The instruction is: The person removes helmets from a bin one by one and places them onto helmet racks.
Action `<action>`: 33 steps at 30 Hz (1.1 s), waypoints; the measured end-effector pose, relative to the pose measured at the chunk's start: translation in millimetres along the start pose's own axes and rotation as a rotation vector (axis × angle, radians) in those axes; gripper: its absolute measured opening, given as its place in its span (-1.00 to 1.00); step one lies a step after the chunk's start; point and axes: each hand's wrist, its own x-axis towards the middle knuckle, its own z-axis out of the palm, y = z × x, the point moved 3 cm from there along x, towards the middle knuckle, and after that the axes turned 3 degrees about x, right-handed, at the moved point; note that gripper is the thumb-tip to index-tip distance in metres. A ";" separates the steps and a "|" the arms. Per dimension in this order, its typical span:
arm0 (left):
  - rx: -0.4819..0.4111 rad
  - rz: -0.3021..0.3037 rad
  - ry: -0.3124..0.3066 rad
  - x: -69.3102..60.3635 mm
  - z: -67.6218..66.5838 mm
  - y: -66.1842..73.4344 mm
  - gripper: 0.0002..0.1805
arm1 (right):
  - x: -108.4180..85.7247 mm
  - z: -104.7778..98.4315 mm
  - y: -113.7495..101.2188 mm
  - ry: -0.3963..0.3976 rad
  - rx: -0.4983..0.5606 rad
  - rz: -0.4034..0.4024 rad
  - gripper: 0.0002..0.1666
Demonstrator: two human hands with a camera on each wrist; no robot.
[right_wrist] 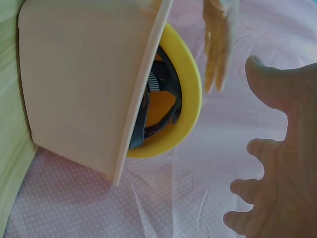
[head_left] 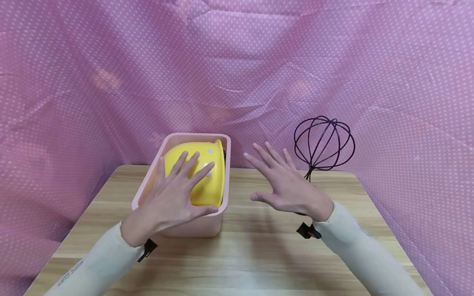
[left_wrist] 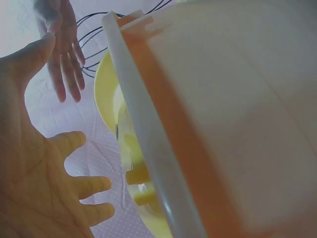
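L hand hung over the tub's near L part, palm down, fingers fanned wide, thumb stuck out to the side; in head view it covered part of the helmet, but wrist views showed a gap, so no contact. R hand hovered well off to the tub's R, fingers spread & pointing up-L, thumb out toward the tub. Both hands empty, nothing gripped. Forearms came in from the tub's near side in pale sleeves.

Tub: pink, smooth, prob. plastic, rounded corners, thick lip. Helmet sat inside it on its side, dome toward the tub's L, hollow toward its R wall, part above the lip; glossy yellow shell w/ pale spots, black straps inside. Wire stand, dark thin loops forming a round cage, was to the tub's R, beyond R hand. Under the tub: worktop, light wood grain. Behind the tub: curtain, pinkish-purple, white dots, creased.

Hard to see: helmet's lower part hidden by tub walls; stand's lower end mostly behind R hand; sleeve lettering unreadable; tub cut off & blurry in L wrist view.
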 end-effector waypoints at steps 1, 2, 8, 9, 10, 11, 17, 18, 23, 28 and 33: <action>0.000 -0.005 0.001 -0.5 0.6 -0.9 0.07 | 0.9 1.4 -0.2 0.000 0.010 -0.002 0.11; -0.001 -0.010 0.004 -1.0 0.9 -1.6 0.06 | 1.8 2.7 -0.4 0.000 0.017 -0.003 0.12; -0.013 -0.019 0.029 -4.0 2.3 -7.2 0.08 | 6.4 9.6 -3.2 -0.013 0.057 0.004 0.16; -0.013 -0.018 0.032 -4.5 2.3 -8.1 0.08 | 7.3 10.6 -3.8 -0.016 0.063 0.004 0.16; -0.012 -0.018 0.035 -4.9 2.3 -8.9 0.09 | 8.4 11.5 -4.5 -0.019 0.070 0.003 0.16; -0.008 -0.019 0.036 -5.4 2.4 -9.8 0.09 | 9.5 12.5 -5.1 -0.023 0.076 0.002 0.16; -0.011 -0.046 0.029 -8.6 3.9 -15.6 0.09 | 17.9 20.9 -6.9 -0.029 0.106 -0.029 0.14; -0.016 -0.052 0.025 -9.2 4.1 -16.6 0.09 | 19.3 22.5 -7.0 -0.027 0.111 -0.037 0.14; -0.047 -0.066 0.006 -11.9 5.8 -21.2 0.10 | 24.9 30.6 -7.6 -0.027 0.162 -0.054 0.14; -0.066 -0.077 -0.016 -16.3 8.2 -23.7 0.10 | 29.6 39.0 -8.5 -0.038 0.219 -0.058 0.11; -0.068 -0.093 -0.019 -20.8 9.8 -27.2 0.11 | 31.7 44.5 -9.8 -0.061 0.230 -0.031 0.12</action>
